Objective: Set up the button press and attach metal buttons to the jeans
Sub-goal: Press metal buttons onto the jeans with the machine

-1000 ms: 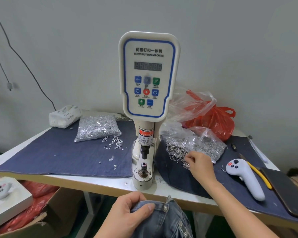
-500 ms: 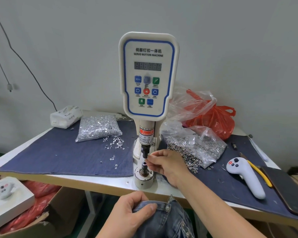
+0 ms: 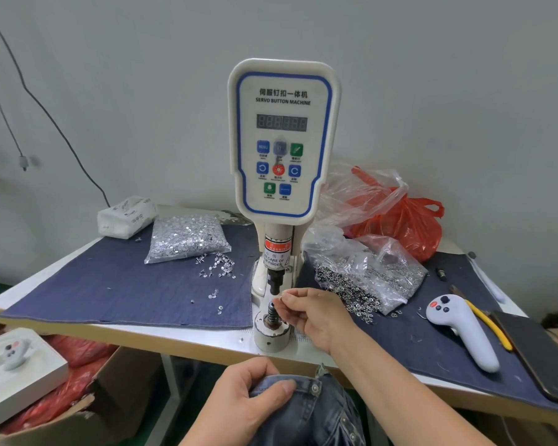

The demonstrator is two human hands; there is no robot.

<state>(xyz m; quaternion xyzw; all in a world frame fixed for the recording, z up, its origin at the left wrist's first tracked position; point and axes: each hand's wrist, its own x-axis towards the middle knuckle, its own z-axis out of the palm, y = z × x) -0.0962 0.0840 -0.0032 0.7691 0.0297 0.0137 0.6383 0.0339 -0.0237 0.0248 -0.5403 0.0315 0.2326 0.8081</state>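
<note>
table: white top, front edge toward the person, two dark denim mats on it
button press: upright at front-edge middle, between the mats
jeans: below the front edge, waistband gripped by left hand, thumb on top
button bag: right mat, buttons spilled toward the press
right hand: fingertips pinch a small metal button just beside the lower die
open room: left mat's front half mostly bare
</note>
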